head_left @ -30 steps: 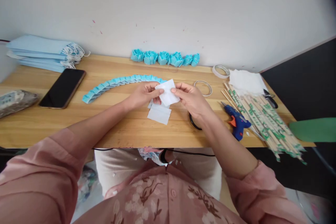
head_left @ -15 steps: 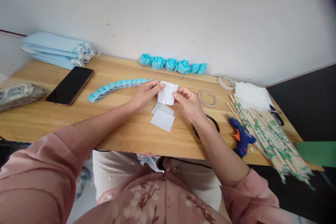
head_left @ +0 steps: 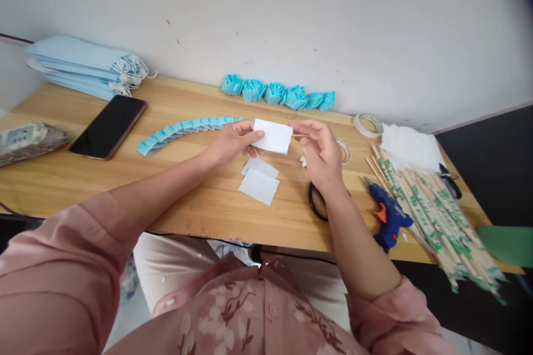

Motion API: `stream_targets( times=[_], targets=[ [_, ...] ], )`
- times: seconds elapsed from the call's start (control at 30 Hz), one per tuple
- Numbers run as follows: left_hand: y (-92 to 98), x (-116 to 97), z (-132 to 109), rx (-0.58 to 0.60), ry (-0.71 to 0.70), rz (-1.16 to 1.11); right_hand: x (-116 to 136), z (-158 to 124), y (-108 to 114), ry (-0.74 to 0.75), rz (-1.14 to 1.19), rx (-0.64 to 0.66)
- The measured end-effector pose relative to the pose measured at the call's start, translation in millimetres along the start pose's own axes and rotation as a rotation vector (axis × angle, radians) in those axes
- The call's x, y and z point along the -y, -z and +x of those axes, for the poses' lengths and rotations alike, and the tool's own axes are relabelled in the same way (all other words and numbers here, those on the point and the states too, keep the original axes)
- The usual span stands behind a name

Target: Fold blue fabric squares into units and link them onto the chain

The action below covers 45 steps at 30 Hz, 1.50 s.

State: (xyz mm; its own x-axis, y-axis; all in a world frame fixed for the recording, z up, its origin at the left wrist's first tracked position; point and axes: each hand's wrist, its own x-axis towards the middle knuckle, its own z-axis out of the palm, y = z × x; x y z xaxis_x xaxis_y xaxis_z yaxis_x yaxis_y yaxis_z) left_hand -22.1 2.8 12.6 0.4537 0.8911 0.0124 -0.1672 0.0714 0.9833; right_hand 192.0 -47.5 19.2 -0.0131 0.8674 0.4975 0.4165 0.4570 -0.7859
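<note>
A small rectangular piece of white sheet (head_left: 272,136) with a ragged right edge is pinched at its left side between the thumb and fingers of my left hand (head_left: 238,141). Close to its right edge, my right hand (head_left: 322,150) has its fingers curled, with something thin and pale at the fingertips that I cannot make out. A small white scrap (head_left: 303,161) shows just under the right thumb. Below the hands, two more white pieces (head_left: 259,186) overlap on the table. A curved row of folded light-blue pieces (head_left: 183,130) runs up to my left hand.
Blue flowers (head_left: 275,92) line the wall side. Stacked face masks (head_left: 79,64) and a phone (head_left: 109,126) lie left. To the right are tape rolls (head_left: 368,125), a blue glue gun (head_left: 388,213), wrapped chopsticks (head_left: 441,216), white sheets (head_left: 410,144) and black-handled scissors (head_left: 316,202).
The white piece has turned and now shows a wider face. My right hand has shifted right, its fingers more curled, and a white scrap now shows beneath its thumb.
</note>
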Motion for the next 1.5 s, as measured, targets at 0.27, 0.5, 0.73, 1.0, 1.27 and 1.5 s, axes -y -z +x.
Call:
stream_targets(
  times=[0.27,0.5,0.73,1.0,1.27,1.5],
  targets=[
    [-1.7,-4,-2,-0.066,-0.04,-0.099,0,-1,1,-0.02,-0.14,0.136],
    [-3.8,-2,-4,0.015,-0.03,-0.132,-4,-2,-5,-0.004,-0.116,0.085],
    [-1.7,2,-3,0.053,-0.031,-0.105,-2,-1,-5,-0.107,-0.025,0.04],
    [-2.8,0,-4,0.061,-0.012,-0.088,-1,0,-10,-0.206,0.033,-0.011],
    [-6.2,-2,-5,0.051,-0.06,0.07,3,0,-12,-0.23,0.053,-0.026],
    [-5.9,-1,-4,-0.011,-0.078,0.12,1,-1,-14,-0.248,0.06,-0.019]
  ],
)
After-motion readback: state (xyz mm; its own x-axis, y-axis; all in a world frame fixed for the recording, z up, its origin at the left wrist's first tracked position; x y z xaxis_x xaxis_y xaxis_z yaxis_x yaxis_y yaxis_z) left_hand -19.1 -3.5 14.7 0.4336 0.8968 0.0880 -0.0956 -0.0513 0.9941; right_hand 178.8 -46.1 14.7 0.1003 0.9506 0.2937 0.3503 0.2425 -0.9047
